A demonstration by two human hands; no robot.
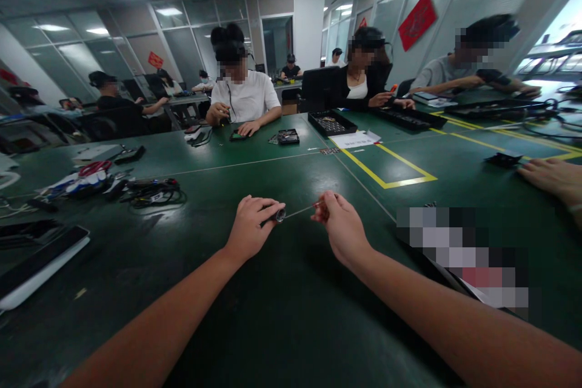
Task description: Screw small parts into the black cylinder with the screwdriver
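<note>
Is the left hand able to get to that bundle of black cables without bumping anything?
Probably yes. The left hand is closed around a small dark cylinder, while the black cables lie further left on the green table. Only bare tabletop shows between them, though the hand is already full.

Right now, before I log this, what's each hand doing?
Left hand: closed on a small dark cylindrical part.
Right hand: closed on a thin tool with a reddish handle.
</note>
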